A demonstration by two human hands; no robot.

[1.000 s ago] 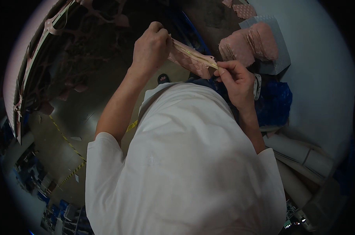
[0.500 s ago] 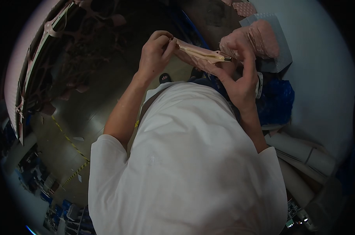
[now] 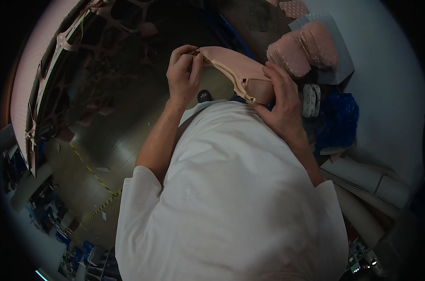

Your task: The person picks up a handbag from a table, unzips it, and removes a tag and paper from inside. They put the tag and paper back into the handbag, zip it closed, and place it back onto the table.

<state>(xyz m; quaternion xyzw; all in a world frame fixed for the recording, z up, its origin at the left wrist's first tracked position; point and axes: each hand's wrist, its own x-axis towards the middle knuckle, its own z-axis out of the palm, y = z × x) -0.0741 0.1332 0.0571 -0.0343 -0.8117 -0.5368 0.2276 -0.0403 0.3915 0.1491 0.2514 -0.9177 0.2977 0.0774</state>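
A pink zippered pouch [image 3: 236,60] is stretched between my two hands, its gold-toned zip [image 3: 229,77] running along the edge nearer my body. At the pouch's left end, my left hand [image 3: 185,72] pinches the corner by the zip. My right hand [image 3: 285,100] grips the other end, thumb near the zip's end and fingers over the pink side. A small pink tab shows on that side, close to the right hand. What lies under the right fingers is hidden.
Stacked pink pieces [image 3: 292,54] lie on a grey-blue sheet [image 3: 341,54] at the upper right. Nearby are a white dotted case [image 3: 310,100], blue plastic [image 3: 339,119] and pale rolls [image 3: 362,180]. A pink panel [image 3: 32,89] edges the left. Striped tape [image 3: 102,206] marks the floor.
The pouch has turned so its broad pink side shows, and its right end has dropped lower. My right hand has shifted down and its fingers now lie over the pouch. My left hand keeps its pinch.
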